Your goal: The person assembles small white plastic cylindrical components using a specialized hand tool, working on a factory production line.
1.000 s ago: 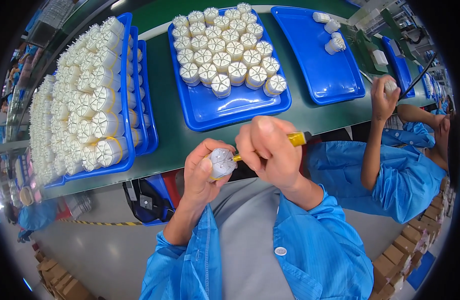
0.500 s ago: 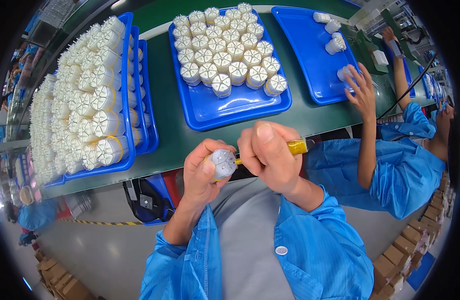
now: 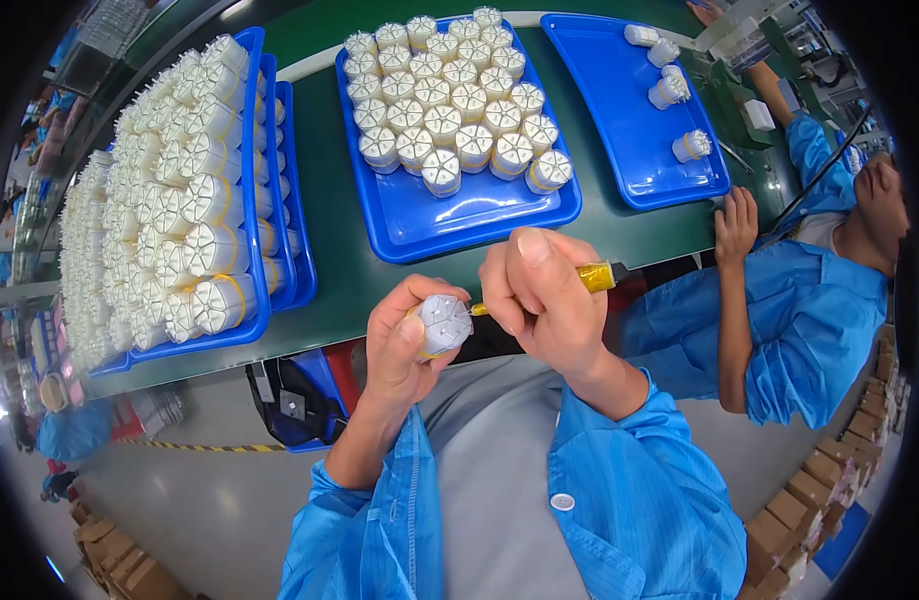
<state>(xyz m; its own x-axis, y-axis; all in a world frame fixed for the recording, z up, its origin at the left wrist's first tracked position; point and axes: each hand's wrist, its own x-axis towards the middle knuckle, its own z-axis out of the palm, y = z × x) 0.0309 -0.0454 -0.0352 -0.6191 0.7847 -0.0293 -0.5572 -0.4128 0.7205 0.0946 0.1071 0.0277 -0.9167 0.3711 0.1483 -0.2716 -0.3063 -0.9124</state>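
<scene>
My left hand (image 3: 399,335) is closed around a white cylindrical part (image 3: 445,322), whose segmented end face is turned toward my right hand. A yellow band shows low on its side. In my right hand (image 3: 544,300), the fist is wrapped round a slim yellow-handled tool (image 3: 597,277) with a dark rear end. Its thin tip points left and lies close to the end face of the part; whether it touches cannot be made out. Both hands are in front of the bench edge, below the middle blue tray (image 3: 449,222).
Similar white parts (image 3: 441,123) stand in rows in the middle tray. Stacked blue trays (image 3: 262,200) at left are full of them. Several lie in the right blue tray (image 3: 639,180). A co-worker's hand (image 3: 736,225) rests at the green bench's (image 3: 324,230) edge on the right.
My right hand has shifted slightly, and the tool's tip sits a little farther from the part. The co-worker's hand has left the part in the right tray and come back to the bench edge.
</scene>
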